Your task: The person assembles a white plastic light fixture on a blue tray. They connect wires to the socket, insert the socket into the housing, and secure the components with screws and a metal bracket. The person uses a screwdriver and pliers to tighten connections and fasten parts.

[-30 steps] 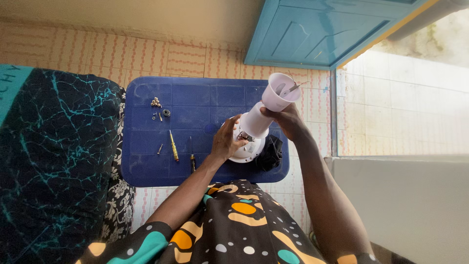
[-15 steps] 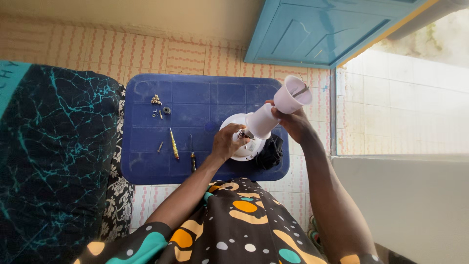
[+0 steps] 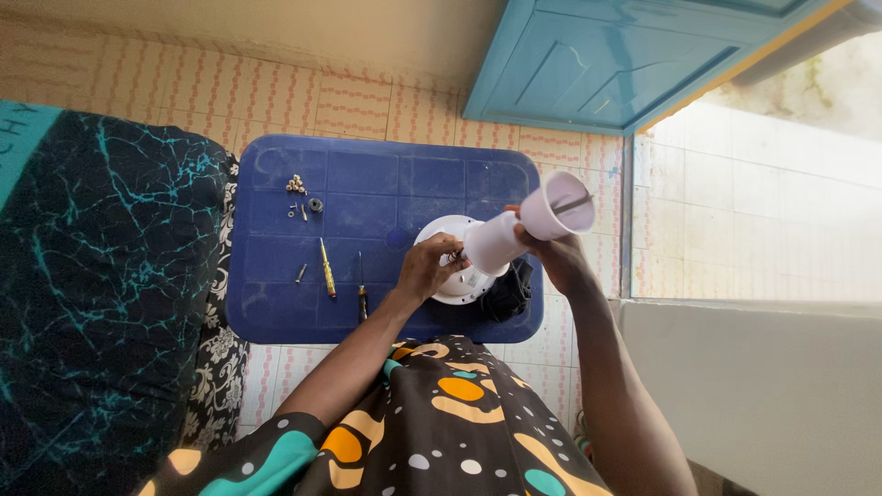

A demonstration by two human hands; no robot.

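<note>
A white plastic appliance part (image 3: 514, 234), a tube flaring to a cup on a round base (image 3: 441, 230), stands tilted on the blue plastic table (image 3: 386, 184). My right hand (image 3: 551, 257) grips the tube just under the cup. My left hand (image 3: 427, 271) rests on the round base with its fingertips pinched at a small spot near the tube's foot; what they hold is too small to tell. A black bundle (image 3: 510, 292) lies against the base under my right wrist.
On the table left of my hands lie a yellow-handled screwdriver (image 3: 326, 269), a thinner dark screwdriver (image 3: 361, 289), a cluster of screws (image 3: 296, 185), a small ring (image 3: 315, 205) and a loose screw (image 3: 301, 273). Dark patterned fabric (image 3: 101, 276) is at left, a blue door (image 3: 625, 64) beyond.
My right hand has swung the white tube's cup end further right and slightly down. My left hand has stayed on the base.
</note>
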